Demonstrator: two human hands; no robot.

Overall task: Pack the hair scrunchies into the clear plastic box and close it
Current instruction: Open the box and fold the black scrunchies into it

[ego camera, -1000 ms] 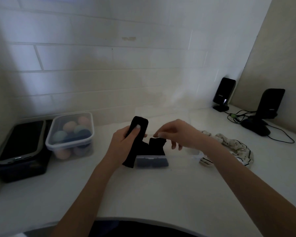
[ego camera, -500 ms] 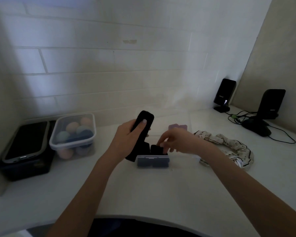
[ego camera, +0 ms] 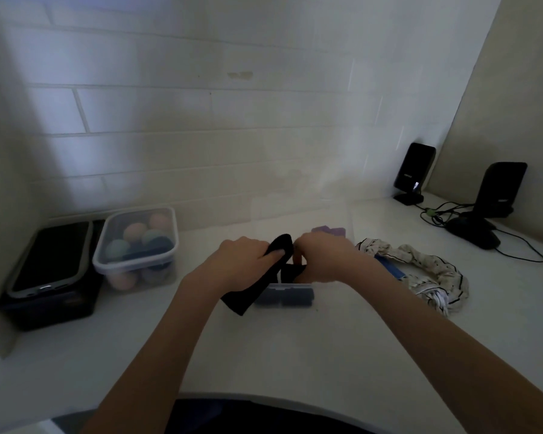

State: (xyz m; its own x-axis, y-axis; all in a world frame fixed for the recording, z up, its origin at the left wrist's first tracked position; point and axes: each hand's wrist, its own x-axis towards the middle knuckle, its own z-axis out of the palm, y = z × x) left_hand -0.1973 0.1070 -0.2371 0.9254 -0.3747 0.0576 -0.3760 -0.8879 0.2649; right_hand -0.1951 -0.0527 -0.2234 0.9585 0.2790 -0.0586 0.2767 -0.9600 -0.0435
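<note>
Scrunchies of black fabric (ego camera: 257,277) sit bunched in your two hands directly above the small clear plastic box (ego camera: 284,294), which rests on the white countertop (ego camera: 264,349) in front of you. Your left hand (ego camera: 243,264) curls around the long black band, thumb pressed along its upper end, while the lower end hangs down over the box's left edge. Your right hand (ego camera: 325,258) meets it just to the right of that band, fingers bent down toward a second dark piece (ego camera: 290,272) standing out of the box; whether they pinch it or only press on it cannot be told. Dark items show through the box's front wall. Just behind the box, a pale purple object (ego camera: 329,230) peeks out past your right hand. Right of the box lies a cream, dark-flecked fabric scrunchie (ego camera: 427,270), with a strip of blue (ego camera: 387,267) beneath its near side. Left of the box stands a lidded clear plastic tub of pastel balls (ego camera: 137,245), and beyond that a dark phone in a grey case (ego camera: 52,260) lies on a black box (ego camera: 49,310). Far right of the box, two black speakers (ego camera: 414,170) stand by the wall beside a tangle of black cables (ego camera: 442,211).
</note>
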